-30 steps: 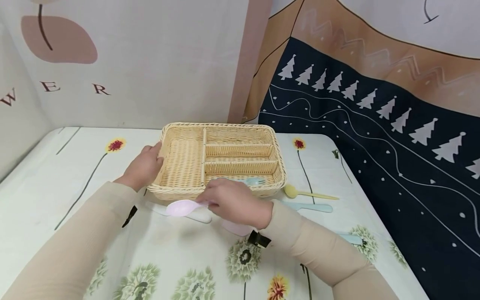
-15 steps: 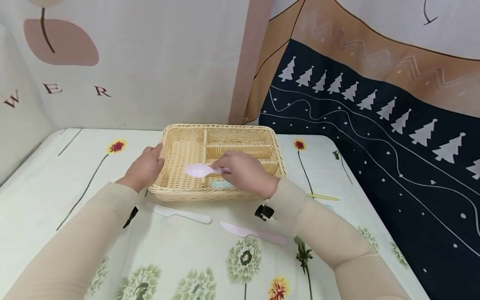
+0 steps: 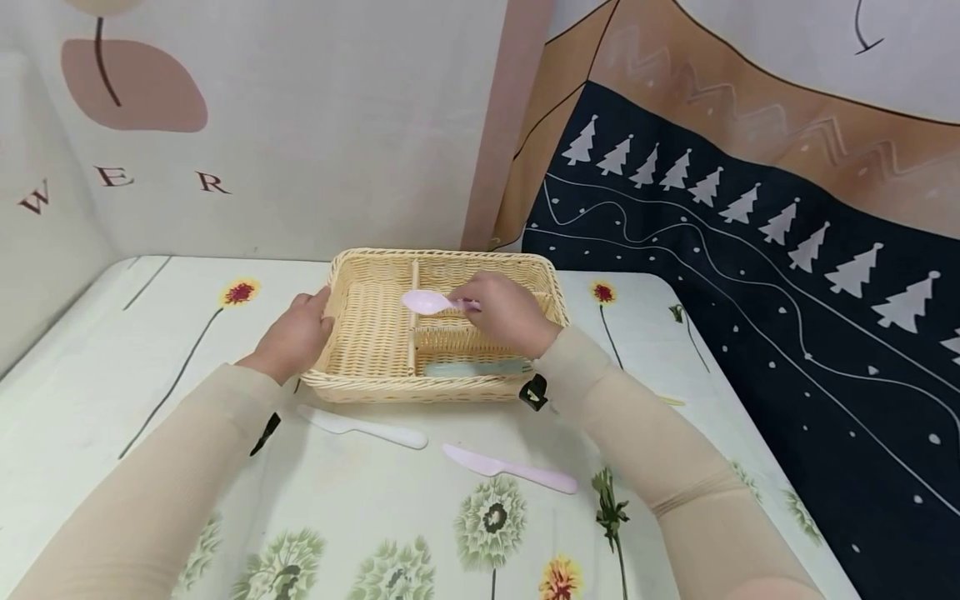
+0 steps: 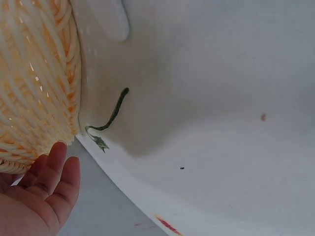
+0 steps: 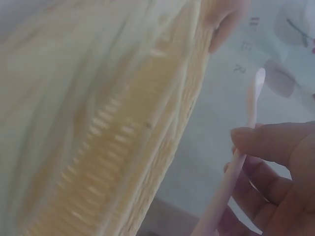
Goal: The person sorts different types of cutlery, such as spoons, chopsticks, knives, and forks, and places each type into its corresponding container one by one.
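Note:
A pale wicker cutlery basket (image 3: pixel 372 325) with compartments sits at the back of the table. At its left end my left hand (image 3: pixel 296 333) grips the rim; in the left wrist view its fingers (image 4: pixel 58 164) lie along the outer weave. My right hand (image 3: pixel 510 312) pinches a pink plastic spoon (image 3: pixel 426 302) by its handle, held above the back compartments with its bowl toward the left. The right wrist view shows thumb and fingers round the spoon (image 5: pixel 231 172). A light blue utensil (image 3: pixel 476 368), a fork by the earlier view, lies in the front compartment.
In front of the basket lie a white knife (image 3: pixel 367 429) and a pink knife (image 3: pixel 513 468). Part of a yellow utensil (image 3: pixel 671 400) shows beyond my right sleeve (image 3: pixel 637 425). A flower-printed cloth (image 3: pixel 352 508) covers the table; fabric hangs behind it.
My right hand has carried the pink spoon from in front of the basket up and back, over the front compartment to the back ones. My left hand stays at the basket's rim.

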Available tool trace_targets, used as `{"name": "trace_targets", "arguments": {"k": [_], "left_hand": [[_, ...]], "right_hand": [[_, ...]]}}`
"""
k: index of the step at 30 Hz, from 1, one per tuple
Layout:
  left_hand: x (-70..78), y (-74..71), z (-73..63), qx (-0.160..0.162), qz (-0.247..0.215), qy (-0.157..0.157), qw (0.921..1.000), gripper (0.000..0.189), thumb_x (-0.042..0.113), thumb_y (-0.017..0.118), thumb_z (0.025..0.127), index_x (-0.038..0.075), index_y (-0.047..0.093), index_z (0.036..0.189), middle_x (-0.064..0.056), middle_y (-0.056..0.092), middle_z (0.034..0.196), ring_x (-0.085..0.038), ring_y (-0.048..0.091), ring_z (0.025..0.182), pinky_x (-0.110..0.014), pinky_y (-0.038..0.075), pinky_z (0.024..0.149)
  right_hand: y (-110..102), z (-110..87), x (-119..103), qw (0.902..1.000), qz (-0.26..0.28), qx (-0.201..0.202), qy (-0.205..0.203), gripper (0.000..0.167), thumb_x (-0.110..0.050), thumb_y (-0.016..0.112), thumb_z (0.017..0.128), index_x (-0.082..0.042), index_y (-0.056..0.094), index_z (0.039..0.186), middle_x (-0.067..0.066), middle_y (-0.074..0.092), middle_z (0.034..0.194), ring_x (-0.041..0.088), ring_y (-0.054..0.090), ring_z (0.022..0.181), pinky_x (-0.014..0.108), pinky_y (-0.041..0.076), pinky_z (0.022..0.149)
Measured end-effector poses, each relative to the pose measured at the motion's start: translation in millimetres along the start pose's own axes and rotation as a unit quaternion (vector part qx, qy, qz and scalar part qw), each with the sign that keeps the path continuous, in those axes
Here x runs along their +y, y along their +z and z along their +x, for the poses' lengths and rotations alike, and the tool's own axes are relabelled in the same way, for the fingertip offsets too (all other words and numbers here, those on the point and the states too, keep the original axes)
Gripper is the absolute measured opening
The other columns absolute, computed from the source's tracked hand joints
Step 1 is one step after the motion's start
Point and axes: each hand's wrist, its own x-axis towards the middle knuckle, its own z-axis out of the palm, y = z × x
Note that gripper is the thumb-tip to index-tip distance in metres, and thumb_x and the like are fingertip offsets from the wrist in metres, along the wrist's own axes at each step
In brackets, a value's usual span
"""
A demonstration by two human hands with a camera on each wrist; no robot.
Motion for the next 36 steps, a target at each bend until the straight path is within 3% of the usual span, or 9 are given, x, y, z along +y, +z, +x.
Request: {"name": "trace_targets", "arguments": {"k": [6, 10, 18, 36], "left_hand": [[-0.2, -0.7, -0.8, -0.001, -0.003, 0.000, 1.0000, 0.058, 0.017, 0.029, 0.105, -0.007, 0.004, 0.151, -0.037, 0.023, 0.143, -0.051, 0.033, 0.130, -0.060, 0.031, 0.107], [0.2, 0.2, 0.1, -0.002, -0.003, -0.003, 1.0000, 0.058, 0.017, 0.029, 0.105, -0.007, 0.004, 0.152, -0.036, 0.023, 0.143, -0.050, 0.033, 0.131, -0.060, 0.030, 0.108], [1.1, 1.9, 0.5, -0.001, -0.005, -0.008, 1.0000, 0.057, 0.016, 0.027, 0.104, -0.006, 0.005, 0.152, -0.035, 0.024, 0.143, -0.049, 0.035, 0.130, -0.059, 0.032, 0.107], [1.3, 0.1, 0.5, -0.006, -0.006, -0.013, 0.9999, 0.058, 0.017, 0.027, 0.105, -0.005, 0.004, 0.152, -0.035, 0.022, 0.144, -0.049, 0.034, 0.131, -0.059, 0.031, 0.107]], "right_hand": [[-2.1, 13.5, 11.3, 0.9985, 0.009, -0.012, 0.052, 0.031, -0.013, 0.061, 0.096, -0.019, 0.067, 0.125, 0.000, 0.064, 0.117, 0.014, 0.057, 0.102, 0.031, 0.050, 0.092], [-2.0, 20.8, 20.9, 0.9981, 0.007, -0.002, 0.061, 0.031, -0.010, 0.060, 0.095, -0.018, 0.068, 0.124, 0.001, 0.064, 0.120, 0.015, 0.056, 0.106, 0.033, 0.048, 0.096], [-1.1, 29.5, 37.7, 0.9960, 0.017, 0.011, 0.087, 0.030, -0.009, 0.060, 0.095, -0.018, 0.069, 0.123, 0.003, 0.063, 0.110, 0.017, 0.057, 0.098, 0.033, 0.051, 0.093], [4.7, 44.3, 58.8, 0.9878, 0.054, 0.017, 0.145, 0.032, -0.010, 0.059, 0.096, -0.021, 0.068, 0.125, 0.003, 0.062, 0.118, 0.019, 0.056, 0.107, 0.039, 0.048, 0.098]]}}
